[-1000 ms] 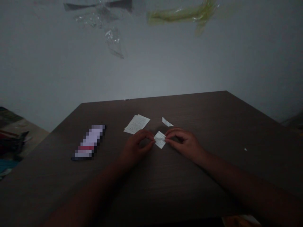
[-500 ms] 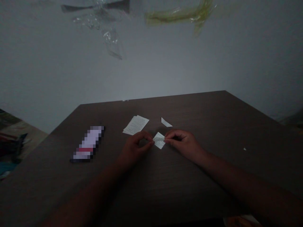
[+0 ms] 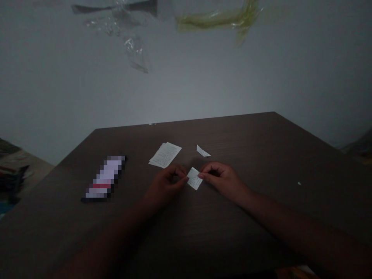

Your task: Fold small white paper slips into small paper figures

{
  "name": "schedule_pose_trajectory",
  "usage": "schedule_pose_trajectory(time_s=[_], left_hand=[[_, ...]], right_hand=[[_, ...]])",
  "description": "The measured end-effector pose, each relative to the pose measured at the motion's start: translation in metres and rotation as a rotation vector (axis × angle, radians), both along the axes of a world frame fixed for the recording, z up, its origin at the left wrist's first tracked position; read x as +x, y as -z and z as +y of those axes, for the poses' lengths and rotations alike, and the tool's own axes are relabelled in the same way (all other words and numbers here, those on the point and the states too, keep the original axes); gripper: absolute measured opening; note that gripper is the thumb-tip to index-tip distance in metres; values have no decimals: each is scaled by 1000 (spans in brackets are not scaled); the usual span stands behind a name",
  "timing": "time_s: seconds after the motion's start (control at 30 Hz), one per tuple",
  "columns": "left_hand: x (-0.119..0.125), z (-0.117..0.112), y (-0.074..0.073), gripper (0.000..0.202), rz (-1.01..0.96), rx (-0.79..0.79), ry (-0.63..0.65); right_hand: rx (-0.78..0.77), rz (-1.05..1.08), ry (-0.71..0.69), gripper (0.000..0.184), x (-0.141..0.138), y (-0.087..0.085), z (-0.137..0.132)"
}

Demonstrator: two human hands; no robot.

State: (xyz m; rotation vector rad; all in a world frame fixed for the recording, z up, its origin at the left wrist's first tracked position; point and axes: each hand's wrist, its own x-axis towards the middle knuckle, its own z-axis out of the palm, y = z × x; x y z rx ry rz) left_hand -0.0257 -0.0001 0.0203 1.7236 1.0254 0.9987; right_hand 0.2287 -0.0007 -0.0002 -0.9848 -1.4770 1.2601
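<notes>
Room: dark table (image 3: 238, 131) stood before a pale wall (image 3: 217, 77) bearing yellow tape (image 3: 209, 22) (the light was dim) | Pose: left hand (image 3: 165, 184) and right hand (image 3: 222, 179) turned inward, curled | Grip: each pinched one side of a paper square (image 3: 194, 181), which sat between them, near the paper stack (image 3: 165, 155).

Printed paper square (image 3: 194, 181), pinched by left fingers (image 3: 180, 183) and right fingers (image 3: 209, 178); printed sheets (image 3: 165, 155), paper scrap (image 3: 203, 151), pixelated phone (image 3: 108, 174); brown surface (image 3: 247, 143).
</notes>
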Motion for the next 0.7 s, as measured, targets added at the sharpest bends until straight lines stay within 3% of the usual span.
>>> schedule_pose_trajectory(time_s=[0.27,0.43,0.7], left_hand=[[1,-3,4,30,-88,-209,26],[1,-5,3,28,-94,-254,62],[4,0,9,30,-206,-333,18]], right_hand=[[17,-27,32,38,-1,4,-2],[46,-9,42,34,-2,2,-4],[49,-8,69,32,-3,3,-6]])
